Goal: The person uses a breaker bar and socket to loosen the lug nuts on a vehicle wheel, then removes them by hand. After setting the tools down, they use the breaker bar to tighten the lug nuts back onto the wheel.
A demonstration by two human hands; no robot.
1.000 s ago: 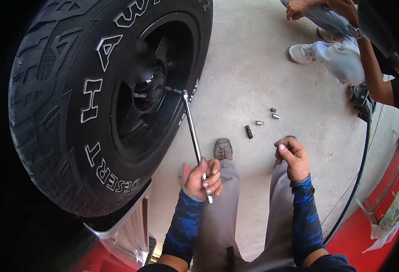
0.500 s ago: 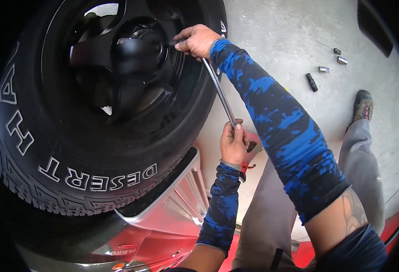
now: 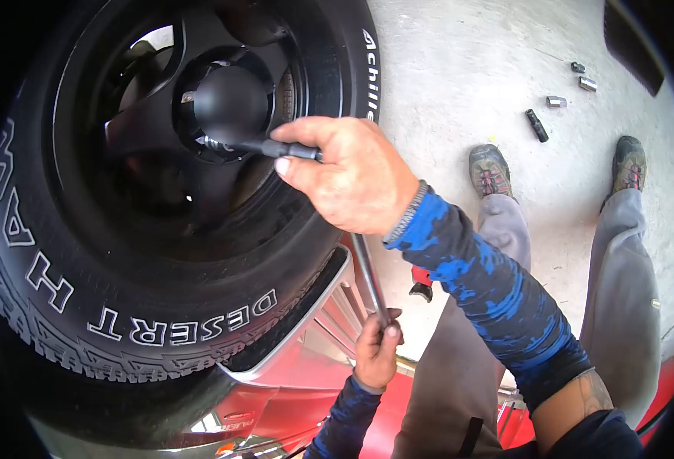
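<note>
A large black tire (image 3: pixel 199 287) on a black wheel (image 3: pixel 134 168) fills the left side. My right hand (image 3: pixel 352 172) grips a black socket (image 3: pixel 295 150) on the head end of a long metal wrench bar (image 3: pixel 367 271), its fingers closed. The socket points left, with its tip at the lower edge of the wheel's hub. Below, my left hand (image 3: pixel 377 352) is closed around the far end of the bar.
Several sockets lie on the concrete floor (image 3: pixel 429 69) at the upper right, including a black one (image 3: pixel 537 125) and a silver one (image 3: pixel 556 102). A red tool (image 3: pixel 421 283) is by my legs. Red bodywork (image 3: pixel 299 409) lies below the tire.
Both hands and the bar have moved down, and the socket now reaches the lower part of the hub. A second shoe has come into view.
</note>
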